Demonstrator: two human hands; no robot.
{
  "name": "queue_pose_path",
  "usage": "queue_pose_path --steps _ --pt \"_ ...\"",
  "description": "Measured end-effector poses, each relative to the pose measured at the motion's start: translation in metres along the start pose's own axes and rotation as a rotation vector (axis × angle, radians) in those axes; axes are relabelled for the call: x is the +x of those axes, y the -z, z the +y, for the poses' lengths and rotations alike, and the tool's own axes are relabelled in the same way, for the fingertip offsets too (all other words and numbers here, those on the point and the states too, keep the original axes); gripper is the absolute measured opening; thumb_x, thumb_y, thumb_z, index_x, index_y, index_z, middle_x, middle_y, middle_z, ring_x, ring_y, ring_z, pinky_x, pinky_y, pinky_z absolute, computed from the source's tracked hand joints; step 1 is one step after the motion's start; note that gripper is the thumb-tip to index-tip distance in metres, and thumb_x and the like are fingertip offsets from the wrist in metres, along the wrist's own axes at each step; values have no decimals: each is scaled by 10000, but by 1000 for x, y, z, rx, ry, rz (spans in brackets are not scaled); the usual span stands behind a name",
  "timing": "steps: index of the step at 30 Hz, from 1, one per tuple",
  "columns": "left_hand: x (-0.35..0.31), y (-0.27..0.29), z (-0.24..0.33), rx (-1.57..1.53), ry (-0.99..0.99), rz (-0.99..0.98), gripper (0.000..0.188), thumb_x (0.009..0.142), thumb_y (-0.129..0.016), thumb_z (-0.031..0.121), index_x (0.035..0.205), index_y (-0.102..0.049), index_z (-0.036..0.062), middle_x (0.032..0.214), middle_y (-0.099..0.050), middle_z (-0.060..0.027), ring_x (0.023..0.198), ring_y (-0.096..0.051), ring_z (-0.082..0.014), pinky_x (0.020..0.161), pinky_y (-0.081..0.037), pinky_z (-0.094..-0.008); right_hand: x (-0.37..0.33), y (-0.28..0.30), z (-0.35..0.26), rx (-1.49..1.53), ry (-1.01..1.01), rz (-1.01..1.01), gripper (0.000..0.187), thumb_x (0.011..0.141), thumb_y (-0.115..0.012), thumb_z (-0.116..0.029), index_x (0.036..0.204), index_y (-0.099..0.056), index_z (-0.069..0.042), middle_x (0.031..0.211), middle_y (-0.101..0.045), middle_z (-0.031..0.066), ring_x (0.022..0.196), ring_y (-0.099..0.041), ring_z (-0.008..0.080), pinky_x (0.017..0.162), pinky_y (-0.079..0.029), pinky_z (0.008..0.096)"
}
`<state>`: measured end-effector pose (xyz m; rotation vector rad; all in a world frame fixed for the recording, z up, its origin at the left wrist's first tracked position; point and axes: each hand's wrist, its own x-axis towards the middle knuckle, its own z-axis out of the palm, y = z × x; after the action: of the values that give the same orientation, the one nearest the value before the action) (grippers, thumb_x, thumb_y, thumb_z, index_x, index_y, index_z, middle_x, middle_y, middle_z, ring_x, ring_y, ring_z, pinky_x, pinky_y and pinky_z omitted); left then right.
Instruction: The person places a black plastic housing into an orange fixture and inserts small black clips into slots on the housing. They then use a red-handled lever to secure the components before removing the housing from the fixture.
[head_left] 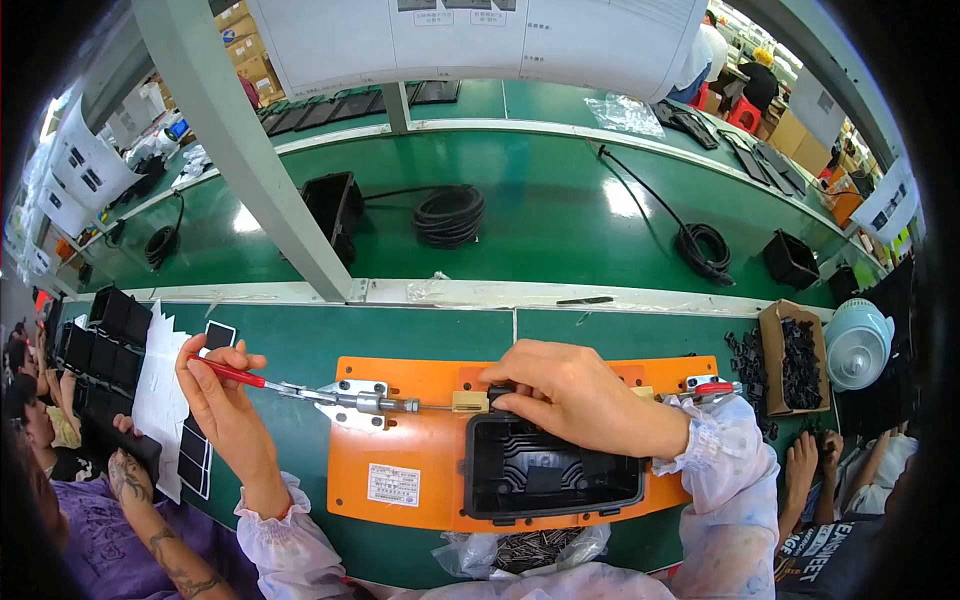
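My left hand (228, 405) is closed on the red handle (232, 371) of a metal push-pull toggle clamp (360, 401), with the handle between thumb and fingers. The clamp is mounted at the left end of an orange fixture plate (430, 440), and its rod runs right to a brass-coloured block (468, 401). My right hand (580, 395) reaches over an open black plastic box (555, 508) seated in the fixture. Its thumb and index finger pinch a small black part (497, 394) at the box's upper left edge. A second red-handled clamp (712, 389) sits at the right end, partly behind my right wrist.
A bag of screws (545, 550) lies before the fixture. On the right stand a cardboard box of small black parts (800, 360) and a light-blue fan (858, 345). Coiled black cables (449, 216) lie on the green conveyor (560, 230) beyond. Co-workers' hands are at both sides.
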<state>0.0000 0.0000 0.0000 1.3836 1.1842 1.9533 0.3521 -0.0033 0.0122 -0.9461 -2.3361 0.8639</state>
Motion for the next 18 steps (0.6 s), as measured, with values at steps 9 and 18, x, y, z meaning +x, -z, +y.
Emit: queue_pose_path --steps 9,18 --pt "0 2 2 -9 6 -5 320 1124 -347 270 1310 -464 37 913 -593 -67 821 -645 -183 1069 -434 -424 -18 -1 -11 -256 244 198 283 816 -764 -97 1082 -702 -22 1139 -614 108 954 -580 275 794 -535 377" --pt "-1 1 2 -15 6 6 324 1125 -342 273 1313 -461 38 904 -589 -69 818 -644 -184 1078 -430 -425 -23 -3 -7 -340 317 161 246 832 -739 -91 1058 -709 1 1283 -554 161 1256 -526 379 887 -534 416"
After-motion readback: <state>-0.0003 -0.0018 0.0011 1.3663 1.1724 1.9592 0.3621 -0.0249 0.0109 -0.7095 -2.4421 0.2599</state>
